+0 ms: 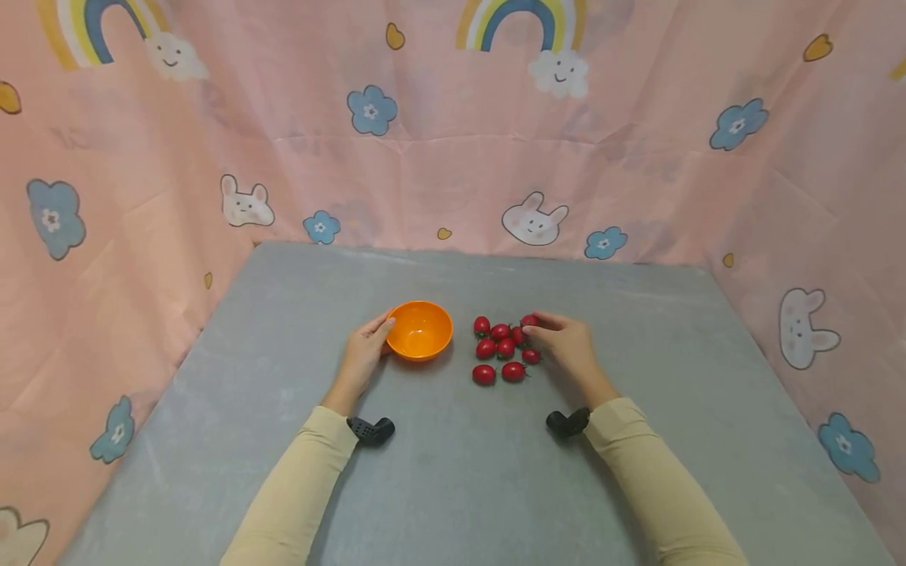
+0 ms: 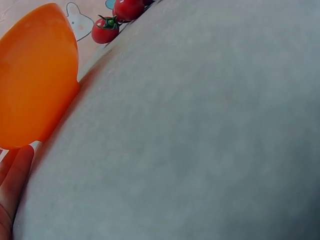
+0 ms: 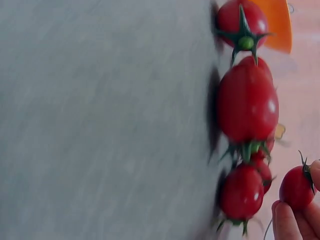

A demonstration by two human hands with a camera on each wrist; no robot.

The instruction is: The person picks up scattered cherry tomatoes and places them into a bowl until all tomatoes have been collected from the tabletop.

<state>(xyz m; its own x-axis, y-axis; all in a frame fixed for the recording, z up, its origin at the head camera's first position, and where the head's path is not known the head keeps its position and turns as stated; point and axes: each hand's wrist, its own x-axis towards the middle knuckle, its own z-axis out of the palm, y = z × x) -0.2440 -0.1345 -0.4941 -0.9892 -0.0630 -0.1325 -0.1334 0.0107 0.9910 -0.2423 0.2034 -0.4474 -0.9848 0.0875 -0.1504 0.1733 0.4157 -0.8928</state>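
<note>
An orange bowl [image 1: 420, 332] stands on the grey table, and its inside looks bare. My left hand [image 1: 363, 354] grips the bowl's left side, thumb at the rim and fingers low against the outer wall [image 2: 35, 75]. To the bowl's right, several red cherry tomatoes [image 1: 506, 348] with green stems lie in a loose cluster. My right hand [image 1: 572, 346] is at the cluster's far right side. In the right wrist view it pinches one cherry tomato [image 3: 296, 190] between thumb and fingers, apart from the table.
The grey tabletop [image 1: 453, 472] reaches to a pink curtain [image 1: 439, 173] at the back and both sides. Two cherry tomatoes [image 1: 484, 375] lie nearest to me, in front of the others. A black device [image 1: 371, 431] sits on each wrist.
</note>
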